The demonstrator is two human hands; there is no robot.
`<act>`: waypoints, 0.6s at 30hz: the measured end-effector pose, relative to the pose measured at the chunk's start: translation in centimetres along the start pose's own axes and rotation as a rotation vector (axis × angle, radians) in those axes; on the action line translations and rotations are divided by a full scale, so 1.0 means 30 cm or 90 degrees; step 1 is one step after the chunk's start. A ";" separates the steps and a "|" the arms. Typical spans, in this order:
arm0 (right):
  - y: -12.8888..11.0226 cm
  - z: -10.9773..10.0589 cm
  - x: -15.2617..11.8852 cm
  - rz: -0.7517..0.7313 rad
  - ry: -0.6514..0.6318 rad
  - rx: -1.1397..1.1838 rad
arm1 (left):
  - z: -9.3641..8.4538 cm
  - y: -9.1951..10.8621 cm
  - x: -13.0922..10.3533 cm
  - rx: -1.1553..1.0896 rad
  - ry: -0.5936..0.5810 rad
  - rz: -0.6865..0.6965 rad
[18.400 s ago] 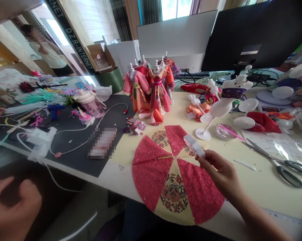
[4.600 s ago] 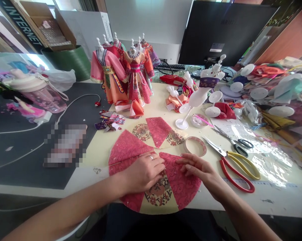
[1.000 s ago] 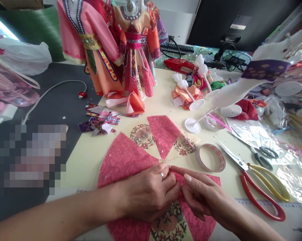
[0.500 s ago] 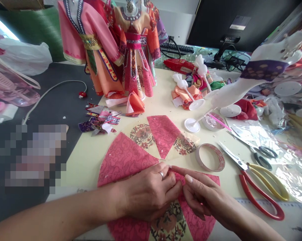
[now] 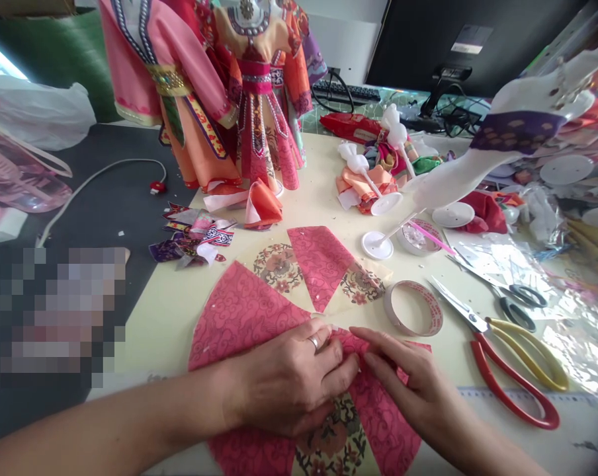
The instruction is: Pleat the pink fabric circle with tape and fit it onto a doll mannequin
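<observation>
A round patchwork cloth (image 5: 247, 317) lies flat on the table, its wedges alternating between plain-patterned pink and cream with dark flowers. My left hand (image 5: 289, 377), with a ring on one finger, rests across its middle. Its fingers are curled down and grip the cloth near the centre. Beside it, my right hand (image 5: 403, 370) holds the gathered pink cloth to the right of the centre. The right index finger reaches towards the left fingertips, with the thumb lower down on the cloth. Both palms and the cloth under them are hidden.
To the right lie a tape roll (image 5: 413, 309), red-and-yellow-handled scissors (image 5: 510, 370) and black-handled scissors (image 5: 522, 301). A white stand figure (image 5: 470, 172) leans over the table. Dressed dolls (image 5: 259, 99) stand behind, near ribbon scraps (image 5: 192, 235). A ruler (image 5: 482, 395) lies at the front right.
My right index fingertip has moved slightly right, away from the left fingers, and the right thumb has come closer to the cloth. The view has shifted a little; my left hand keeps its grip.
</observation>
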State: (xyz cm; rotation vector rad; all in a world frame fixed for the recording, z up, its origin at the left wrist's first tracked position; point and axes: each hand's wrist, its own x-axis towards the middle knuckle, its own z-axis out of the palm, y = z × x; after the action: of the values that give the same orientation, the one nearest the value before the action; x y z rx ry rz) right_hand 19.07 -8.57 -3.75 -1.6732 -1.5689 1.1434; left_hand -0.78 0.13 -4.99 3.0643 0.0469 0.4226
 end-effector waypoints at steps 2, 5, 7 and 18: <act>0.017 0.009 0.001 -0.076 -0.017 -0.120 | 0.001 -0.001 -0.002 -0.011 0.002 -0.002; 0.038 0.018 0.007 -0.120 -0.024 -0.274 | 0.002 -0.003 -0.003 -0.029 0.010 -0.007; 0.044 0.022 0.012 -0.137 -0.019 -0.358 | 0.004 -0.004 -0.005 -0.031 0.020 -0.007; 0.040 0.015 0.020 -0.293 0.074 -0.528 | 0.015 -0.004 -0.017 -0.028 0.049 -0.011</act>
State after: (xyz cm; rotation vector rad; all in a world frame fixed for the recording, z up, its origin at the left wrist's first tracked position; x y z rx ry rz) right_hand 19.22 -8.22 -5.10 -1.6356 -2.3638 0.1368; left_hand -1.16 0.22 -5.58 3.0015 0.0672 0.5331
